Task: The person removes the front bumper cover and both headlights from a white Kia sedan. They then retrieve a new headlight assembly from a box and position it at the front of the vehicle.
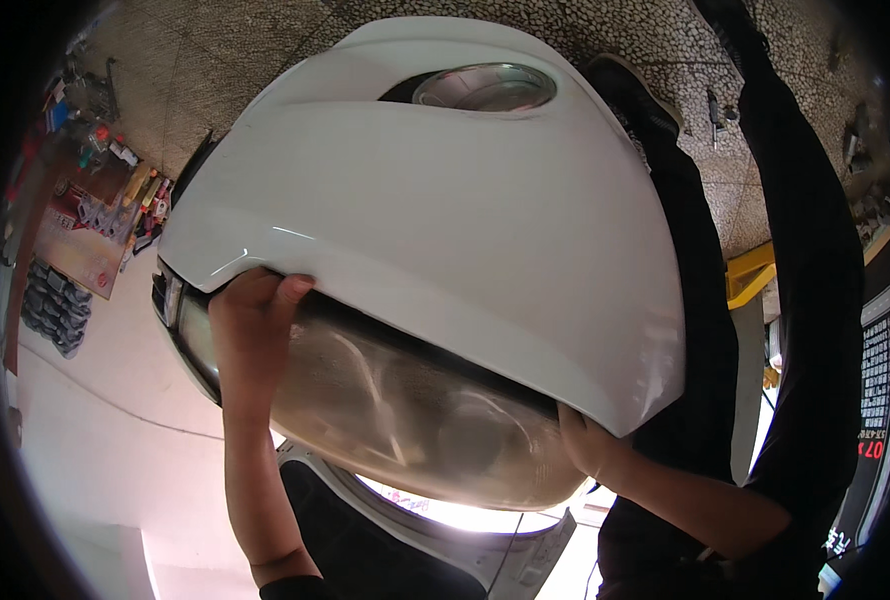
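White panel (445,220) overlaps a brownish shell (405,410) before the person, its near edge clasped by the left hand (255,310); whether the right hand (593,445) grips, I cannot tell. Even support at both ends should limit twisting.

The speckled floor (237,58) bears a dark shoe (633,90) and, seemingly, a small tool (715,112).

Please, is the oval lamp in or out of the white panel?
In: the oval lamp sits within an opening of the white panel, whose surface surrounds it.
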A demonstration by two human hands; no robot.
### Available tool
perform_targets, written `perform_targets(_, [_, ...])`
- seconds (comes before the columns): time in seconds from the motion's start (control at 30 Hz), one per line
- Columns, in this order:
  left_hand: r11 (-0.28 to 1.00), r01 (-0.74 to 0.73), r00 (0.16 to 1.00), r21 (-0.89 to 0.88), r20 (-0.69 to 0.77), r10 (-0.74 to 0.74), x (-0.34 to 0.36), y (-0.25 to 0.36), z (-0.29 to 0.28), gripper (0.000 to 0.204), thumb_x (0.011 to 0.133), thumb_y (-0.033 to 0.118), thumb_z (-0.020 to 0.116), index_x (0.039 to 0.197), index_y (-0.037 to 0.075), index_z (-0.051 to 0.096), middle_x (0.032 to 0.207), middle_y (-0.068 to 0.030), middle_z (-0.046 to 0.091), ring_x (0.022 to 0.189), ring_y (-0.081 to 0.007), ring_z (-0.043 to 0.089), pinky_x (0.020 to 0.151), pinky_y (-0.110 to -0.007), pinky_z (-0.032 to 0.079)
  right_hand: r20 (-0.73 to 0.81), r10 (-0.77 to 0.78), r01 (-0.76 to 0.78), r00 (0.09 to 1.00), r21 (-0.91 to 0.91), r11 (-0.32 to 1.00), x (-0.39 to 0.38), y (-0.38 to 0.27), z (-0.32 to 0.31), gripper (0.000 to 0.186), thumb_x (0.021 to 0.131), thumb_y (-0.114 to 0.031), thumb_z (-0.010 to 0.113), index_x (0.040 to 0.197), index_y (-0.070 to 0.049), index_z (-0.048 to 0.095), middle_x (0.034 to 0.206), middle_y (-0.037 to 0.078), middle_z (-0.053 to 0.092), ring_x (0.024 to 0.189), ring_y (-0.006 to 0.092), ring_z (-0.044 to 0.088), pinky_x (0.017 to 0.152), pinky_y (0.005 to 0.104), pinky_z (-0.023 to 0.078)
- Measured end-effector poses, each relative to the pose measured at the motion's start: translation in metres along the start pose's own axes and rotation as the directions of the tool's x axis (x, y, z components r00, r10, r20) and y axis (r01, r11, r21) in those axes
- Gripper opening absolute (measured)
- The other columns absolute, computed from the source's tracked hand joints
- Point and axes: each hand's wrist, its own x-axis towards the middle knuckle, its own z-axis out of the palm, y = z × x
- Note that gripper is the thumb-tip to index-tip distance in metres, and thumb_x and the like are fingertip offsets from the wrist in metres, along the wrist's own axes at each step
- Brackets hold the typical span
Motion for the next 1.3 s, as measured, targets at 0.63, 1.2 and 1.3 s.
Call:
perform_targets(0.63, [0.997,0.072,0.997,0.023,-0.037,-0.071,-0.003,-0.010,0.007,0.039,0.094,0.028,0.072,0.078,-0.005,0.059,0.062,-0.0085,0.047,0.061,-0.0133,0.036,0.057,-0.032,0.037,0.136,-0.362,0.370,0.922,-0.584,0.723,-0.009,0.012,0.011,0.014,0.083,-0.008,0.059,0.091,0.000,0.068,0.091,0.014,0.066,0.091,0.0299,0.065,0.082,0.0394,0.054])
perform_targets(1.2, [0.980,-0.175,0.965,-0.099,-0.212,0.151,-0.085,0.061,0.012,0.028,0.095,0.013,0.066,0.119,-0.001,0.063,0.121,-0.0149,0.065,0.113,-0.0298,0.064,0.094,-0.041,0.052,-0.081,-0.288,0.264,0.954,-0.225,0.938,-0.012,0.002,-0.001,0.023,0.100,-0.011,0.058,0.118,0.002,0.067,0.113,0.014,0.069,0.106,0.0267,0.063,0.094,0.0353,0.047])
perform_targets(1.3, [0.598,0.221,0.974,-0.770,0.209,-0.090,-0.154,0.118,0.043,0.071,0.102,0.030,0.060,0.156,-0.001,0.025,0.153,-0.0187,0.041,0.141,-0.0293,0.043,0.112,-0.041,0.039,0.058,0.208,-0.188,0.976,0.703,0.686,-0.013,0.000,0.000,0.027,0.100,-0.011,0.057,0.122,0.004,0.064,0.117,0.015,0.067,0.107,0.0258,0.063,0.097,0.0346,0.048])
